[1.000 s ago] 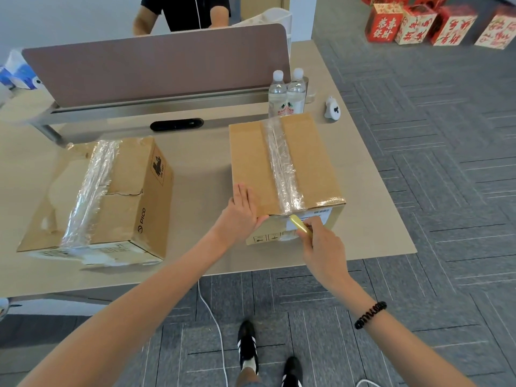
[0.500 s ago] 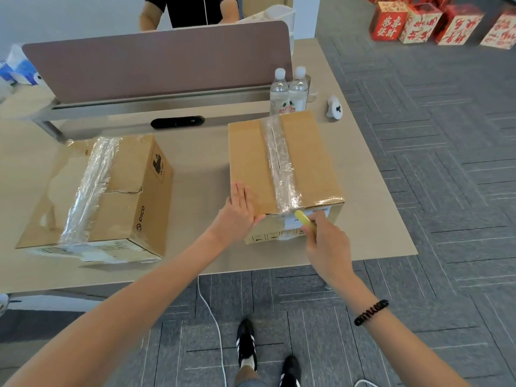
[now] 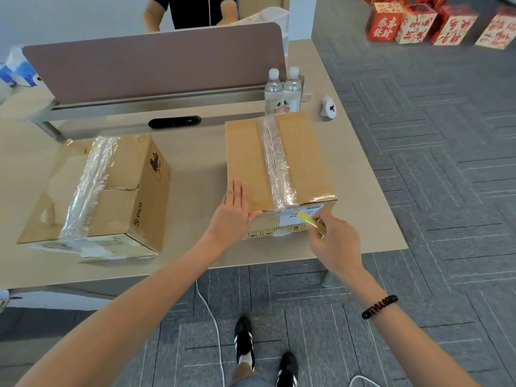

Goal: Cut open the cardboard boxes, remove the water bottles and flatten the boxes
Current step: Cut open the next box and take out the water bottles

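Observation:
A sealed cardboard box (image 3: 245, 157) with clear tape down its middle sits on the desk in front of me. My left hand (image 3: 233, 210) lies flat with straight fingers on its near left corner. My right hand (image 3: 333, 241) grips a yellow cutter (image 3: 310, 222) whose tip touches the taped near face by the white label. A second, larger taped box (image 3: 117, 191) marked PICO lies to the left. Two water bottles (image 3: 282, 93) stand behind the near box.
A brown divider screen (image 3: 156, 60) and a black bar (image 3: 174, 122) run along the back of the desk (image 3: 363, 219), with a person behind. A small white device (image 3: 328, 107) lies at the back right. Red gift boxes (image 3: 435, 23) stand on the carpet. A white cable (image 3: 212, 325) trails near my feet.
My right hand has drawn the yellow cutter slightly down and right along the near face of the box. My left hand stays flat on the corner.

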### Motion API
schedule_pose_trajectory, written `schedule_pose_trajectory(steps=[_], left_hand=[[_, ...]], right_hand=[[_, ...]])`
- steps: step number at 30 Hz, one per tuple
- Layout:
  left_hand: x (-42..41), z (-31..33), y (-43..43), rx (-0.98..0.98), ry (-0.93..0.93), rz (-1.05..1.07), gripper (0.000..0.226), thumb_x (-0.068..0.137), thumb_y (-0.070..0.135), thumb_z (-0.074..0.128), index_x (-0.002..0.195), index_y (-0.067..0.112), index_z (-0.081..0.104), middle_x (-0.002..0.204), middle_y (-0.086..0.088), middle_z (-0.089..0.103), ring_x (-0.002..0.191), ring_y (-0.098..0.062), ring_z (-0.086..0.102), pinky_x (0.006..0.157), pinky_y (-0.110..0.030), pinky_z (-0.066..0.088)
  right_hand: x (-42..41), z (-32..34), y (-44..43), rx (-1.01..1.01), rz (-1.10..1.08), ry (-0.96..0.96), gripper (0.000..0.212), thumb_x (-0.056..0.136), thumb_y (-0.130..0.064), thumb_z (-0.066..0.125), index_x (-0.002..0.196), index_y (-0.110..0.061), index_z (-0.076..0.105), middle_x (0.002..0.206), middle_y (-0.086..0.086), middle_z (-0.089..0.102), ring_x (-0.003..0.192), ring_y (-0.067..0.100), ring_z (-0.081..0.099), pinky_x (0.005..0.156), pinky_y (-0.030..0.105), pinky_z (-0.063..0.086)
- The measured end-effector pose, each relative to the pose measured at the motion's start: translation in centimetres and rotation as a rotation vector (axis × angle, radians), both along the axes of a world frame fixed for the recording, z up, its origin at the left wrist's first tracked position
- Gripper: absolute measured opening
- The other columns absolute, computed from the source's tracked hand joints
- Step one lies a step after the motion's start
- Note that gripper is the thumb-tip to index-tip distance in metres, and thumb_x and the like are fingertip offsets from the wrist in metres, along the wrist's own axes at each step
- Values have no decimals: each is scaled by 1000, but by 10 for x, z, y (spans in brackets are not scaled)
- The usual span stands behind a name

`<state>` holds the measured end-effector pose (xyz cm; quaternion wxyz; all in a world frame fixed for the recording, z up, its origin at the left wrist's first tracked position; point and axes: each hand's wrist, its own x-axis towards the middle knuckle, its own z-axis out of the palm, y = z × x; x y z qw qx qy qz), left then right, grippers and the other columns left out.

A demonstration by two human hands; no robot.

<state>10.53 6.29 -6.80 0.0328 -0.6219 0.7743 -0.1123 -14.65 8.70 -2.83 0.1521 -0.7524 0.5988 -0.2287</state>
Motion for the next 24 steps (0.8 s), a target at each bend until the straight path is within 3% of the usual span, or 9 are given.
schedule_pose_trajectory(steps=[3,7,10,14,19,22,24], left_hand=[[-6,10,5,29,36,87,88,101,55,3,140,-16,39,139,-38,43,134,-48,41,106,-45,42],[-11,30,2,170,21,111,102,86,62,-18,151,-10,14,155,-32,20,147,-43,18,116,-41,31],[-13,46,0,230,-29,113,87,95,56,-8,152,-7,10,158,-28,16,149,-39,14,113,-40,39],[-15,59,-2,215,-41,116,66,106,44,13,149,-5,24,154,-24,31,144,-34,27,106,-35,43],[-14,62,-15,133,22,98,50,107,37,22,122,3,56,120,-16,59,112,-28,54,82,-31,44],[-5,63,-40,83,94,84,52,103,34,21,106,5,64,104,-14,64,93,-27,59,73,-34,45],[3,58,-64,53,161,88,43,101,29,29,104,5,64,101,-12,63,88,-26,60,73,-36,50]], right_hand=[[3,12,-3,24,0,-12,11,93,-26,59,97,-15,62,62,-7,56,53,17,52,45,23,33],[-1,28,-14,82,2,-35,17,99,-32,50,103,-18,58,81,-3,65,66,19,57,50,26,38],[-6,38,-23,91,8,-45,20,100,-32,46,104,-17,58,84,-2,67,67,17,58,48,24,37],[-4,47,-40,166,-9,-164,25,100,-29,46,88,-14,61,75,1,67,54,13,49,47,24,30],[8,47,-75,262,-49,-313,36,98,-23,48,73,-3,64,68,4,70,43,13,46,49,29,42],[18,50,-100,314,-42,-445,22,98,-18,50,83,-17,66,68,3,71,33,4,44,43,22,38],[25,52,-120,371,-50,-576,14,96,-19,56,94,-16,69,71,9,72,30,3,41,38,14,33]])
